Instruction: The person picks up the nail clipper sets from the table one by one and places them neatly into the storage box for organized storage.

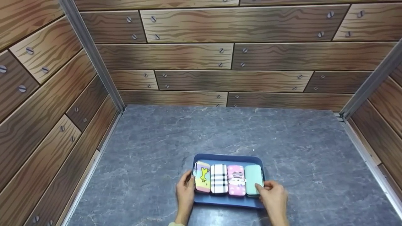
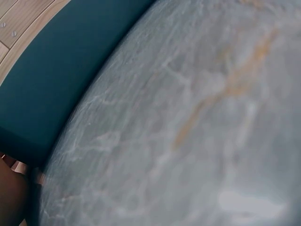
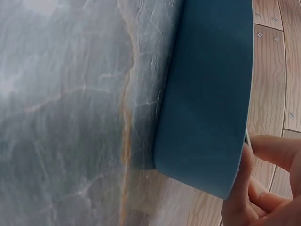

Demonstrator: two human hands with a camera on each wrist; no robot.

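Observation:
A blue tray (image 1: 229,202) sits low on the grey surface, with several small rounded cases side by side inside it. From the left these are a yellow case (image 1: 207,172) with a cartoon figure, a plaid case (image 1: 219,179), a pink case (image 1: 236,191) with a cartoon character, and a mint-green case (image 1: 252,175). My left hand (image 1: 185,191) grips the tray's left side; its fingertips are partly hidden. With thumb and fingers at its lower right edge, my right hand (image 1: 274,194) pinches the mint-green case. The right wrist view shows those fingers (image 3: 242,174) at the tray's rim.
Around and beyond the tray spreads the marbled grey surface (image 1: 194,131). Wood-patterned panels (image 1: 201,56) wall in the back and both sides, and metal posts (image 1: 94,59) stand at the back corners.

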